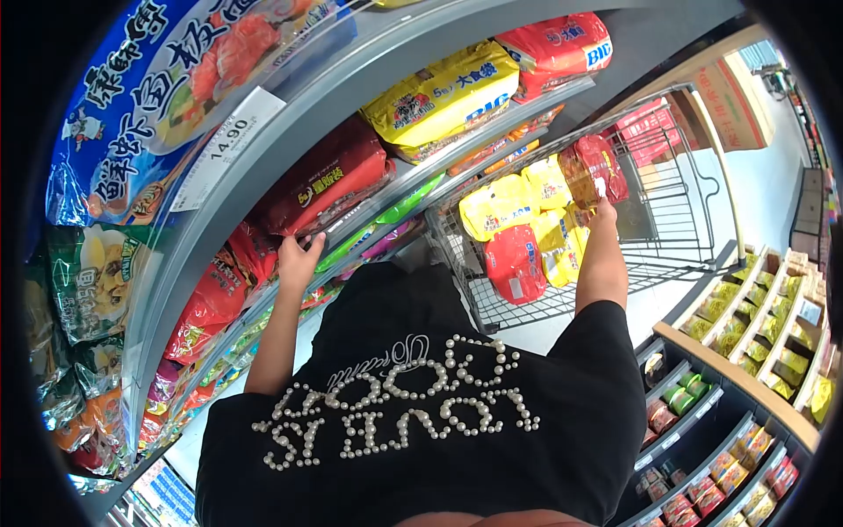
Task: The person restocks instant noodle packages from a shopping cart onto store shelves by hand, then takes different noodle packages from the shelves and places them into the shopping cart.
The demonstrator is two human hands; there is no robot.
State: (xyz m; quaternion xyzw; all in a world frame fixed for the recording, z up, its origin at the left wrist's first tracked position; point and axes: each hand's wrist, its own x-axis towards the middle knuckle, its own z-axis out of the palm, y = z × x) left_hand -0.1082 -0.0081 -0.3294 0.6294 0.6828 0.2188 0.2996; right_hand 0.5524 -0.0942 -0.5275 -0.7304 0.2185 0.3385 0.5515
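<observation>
My right hand (604,209) reaches over the wire shopping cart (562,294), its fingers on a dark red instant noodle multipack (594,165). Beside it in the cart lie yellow noodle multipacks (497,207) and a red one (515,266). My left hand (300,256) is at the shelf's front edge, thumb and fingers apart, just below another dark red noodle multipack (323,184). Whether its fingertips touch that pack is hard to tell. Red noodle packs (209,294) sit on the shelf to the left of this hand.
A yellow multipack (443,98) and a red multipack (555,54) stand farther along the shelf. A price tag (226,149) hangs at upper left. At the cart's far end lies a pink-red box (645,132); a cardboard carton (733,101) stands beyond. Stocked racks (694,413) line the lower right.
</observation>
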